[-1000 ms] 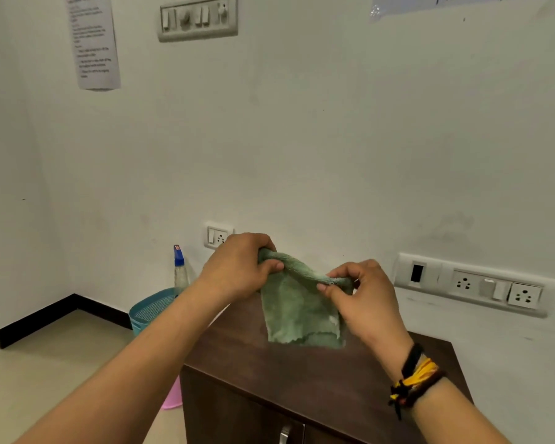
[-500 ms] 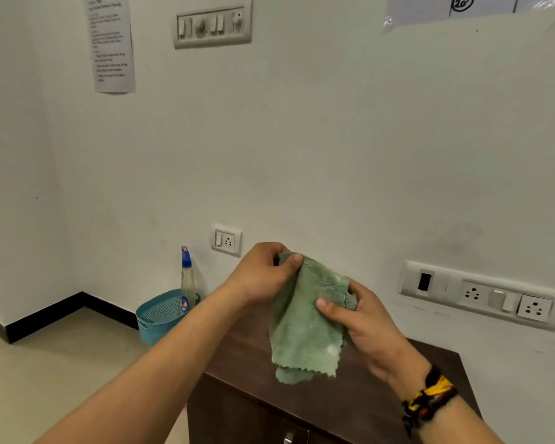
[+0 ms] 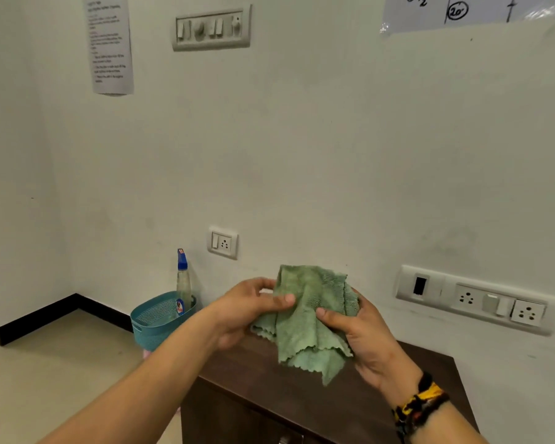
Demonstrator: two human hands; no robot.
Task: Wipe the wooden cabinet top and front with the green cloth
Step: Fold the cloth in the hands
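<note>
Both hands, left hand point(image 3: 253, 307) and right hand point(image 3: 359, 331), pinch the green cloth point(image 3: 305, 318) above the wooden cabinet point(image 3: 302, 405) top's middle, apparently folding it into a wiping pad; contact below seems absent.

I have a single head-worn wide-angle view, looking forward and slightly down from standing height toward a white wall point(image 3: 302, 139). It sits close over the wooden cabinet point(image 3: 302, 408), whose top fills the lower centre with only a sliver of its front showing. My forearms enter from the bottom edge. The floor corner lies off to the left. No second view overlaps it.
</note>
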